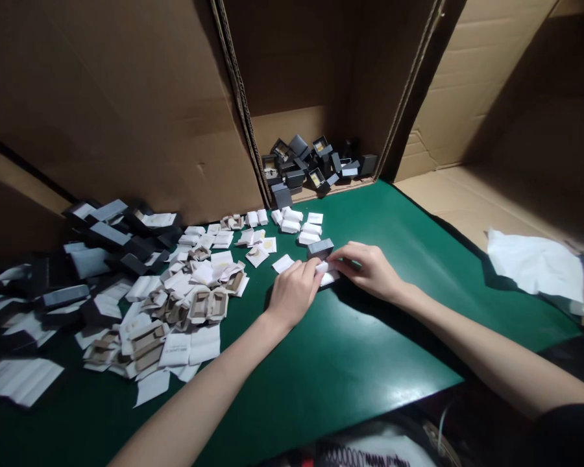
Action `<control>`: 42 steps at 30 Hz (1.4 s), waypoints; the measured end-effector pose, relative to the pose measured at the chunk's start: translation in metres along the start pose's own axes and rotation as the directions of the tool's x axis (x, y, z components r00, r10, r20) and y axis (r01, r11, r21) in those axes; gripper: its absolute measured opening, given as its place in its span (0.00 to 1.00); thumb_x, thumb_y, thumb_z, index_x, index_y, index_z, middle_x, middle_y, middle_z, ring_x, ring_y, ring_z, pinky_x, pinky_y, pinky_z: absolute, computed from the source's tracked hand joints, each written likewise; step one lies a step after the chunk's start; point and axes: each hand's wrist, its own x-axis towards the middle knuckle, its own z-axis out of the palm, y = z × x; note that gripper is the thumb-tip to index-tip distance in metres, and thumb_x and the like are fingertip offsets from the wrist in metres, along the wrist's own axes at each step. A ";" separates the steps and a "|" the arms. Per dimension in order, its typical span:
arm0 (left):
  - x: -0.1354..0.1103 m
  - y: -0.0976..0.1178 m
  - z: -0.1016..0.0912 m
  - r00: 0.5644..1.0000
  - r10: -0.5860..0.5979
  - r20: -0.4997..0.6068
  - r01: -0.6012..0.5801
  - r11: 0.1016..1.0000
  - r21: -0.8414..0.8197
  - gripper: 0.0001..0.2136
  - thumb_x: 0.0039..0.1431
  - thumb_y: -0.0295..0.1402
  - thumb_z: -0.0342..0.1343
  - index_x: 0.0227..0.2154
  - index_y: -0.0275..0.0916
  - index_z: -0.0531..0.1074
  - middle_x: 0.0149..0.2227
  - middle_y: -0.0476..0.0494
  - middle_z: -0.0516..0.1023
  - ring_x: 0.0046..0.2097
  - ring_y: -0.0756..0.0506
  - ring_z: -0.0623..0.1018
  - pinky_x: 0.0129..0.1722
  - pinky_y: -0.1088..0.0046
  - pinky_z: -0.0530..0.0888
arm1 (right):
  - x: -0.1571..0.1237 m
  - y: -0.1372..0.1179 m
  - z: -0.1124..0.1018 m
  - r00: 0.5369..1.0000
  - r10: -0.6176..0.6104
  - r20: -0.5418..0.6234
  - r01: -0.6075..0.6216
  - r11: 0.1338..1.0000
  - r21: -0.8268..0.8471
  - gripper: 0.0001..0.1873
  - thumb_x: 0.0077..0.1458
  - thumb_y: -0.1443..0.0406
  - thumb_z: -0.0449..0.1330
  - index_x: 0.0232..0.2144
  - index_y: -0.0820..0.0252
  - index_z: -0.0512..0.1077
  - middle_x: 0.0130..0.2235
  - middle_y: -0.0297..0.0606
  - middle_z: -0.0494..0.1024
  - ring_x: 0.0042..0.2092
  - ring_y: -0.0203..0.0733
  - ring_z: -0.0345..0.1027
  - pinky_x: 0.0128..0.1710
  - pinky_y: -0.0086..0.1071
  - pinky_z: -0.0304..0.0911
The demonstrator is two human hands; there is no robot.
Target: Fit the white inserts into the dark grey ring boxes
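Close together over the green table, my left hand (pixel 293 293) and my right hand (pixel 367 267) meet at a small folded white card piece (pixel 322 266). Fingertips of both hands are closed on it, the right in a pinch between thumb and fingers. Just behind it stands a small dark grey box (pixel 320 248). Under the fingers shows another white part (pixel 329 278), mostly covered, so I cannot tell whether it is separate. A flat white card (pixel 283 263) lies to the left of my left hand.
Loose white card inserts (pixel 209 305) are heaped to the left, beside dark open boxes (pixel 109 233). Folded white inserts (pixel 291 226) lie ahead. More small dark boxes (pixel 316 162) fill a cardboard carton (pixel 292 120). White crumpled sheeting (pixel 535 266) rests at right.
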 end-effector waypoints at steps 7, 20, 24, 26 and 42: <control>-0.001 -0.001 0.002 0.999 -0.041 -0.007 0.041 0.999 -0.024 0.09 0.67 0.36 0.46 0.43 0.39 0.68 0.29 0.48 0.76 0.31 0.48 0.76 0.28 0.74 0.65 | -0.001 0.003 0.002 0.999 -0.033 0.009 0.034 0.999 -0.026 0.11 0.61 0.67 0.51 0.36 0.60 0.74 0.33 0.41 0.77 0.34 0.40 0.67 0.33 0.32 0.64; -0.001 0.002 -0.006 0.987 0.024 -0.157 -0.027 0.999 -0.021 0.11 0.67 0.34 0.45 0.43 0.39 0.71 0.34 0.46 0.71 0.35 0.49 0.73 0.34 0.74 0.67 | -0.003 -0.007 0.001 0.980 -0.174 0.100 0.191 0.963 -0.189 0.13 0.63 0.68 0.48 0.37 0.61 0.73 0.33 0.43 0.75 0.34 0.41 0.60 0.33 0.35 0.62; -0.001 0.003 -0.003 0.993 0.003 -0.116 -0.004 1.000 -0.005 0.11 0.67 0.34 0.45 0.39 0.39 0.72 0.34 0.45 0.71 0.36 0.49 0.73 0.33 0.74 0.67 | -0.003 -0.012 0.000 0.980 -0.166 0.112 0.185 0.964 -0.191 0.14 0.63 0.68 0.47 0.37 0.59 0.73 0.32 0.42 0.74 0.34 0.41 0.59 0.33 0.35 0.62; 0.000 0.004 -0.002 0.995 -0.031 -0.098 0.031 1.000 0.002 0.10 0.66 0.34 0.46 0.40 0.39 0.72 0.35 0.45 0.71 0.36 0.48 0.73 0.33 0.74 0.67 | -0.003 -0.012 0.001 0.983 -0.161 0.086 0.176 0.962 -0.208 0.13 0.63 0.68 0.48 0.37 0.58 0.74 0.34 0.43 0.73 0.36 0.42 0.59 0.34 0.36 0.62; 0.006 0.008 -0.003 0.983 -0.172 -0.069 0.164 0.981 -0.106 0.08 0.65 0.31 0.49 0.35 0.40 0.73 0.32 0.47 0.72 0.35 0.48 0.73 0.33 0.74 0.66 | -0.004 -0.003 0.012 0.950 0.313 -0.009 -0.302 0.924 0.233 0.07 0.54 0.63 0.60 0.35 0.60 0.72 0.31 0.37 0.76 0.31 0.38 0.69 0.31 0.32 0.64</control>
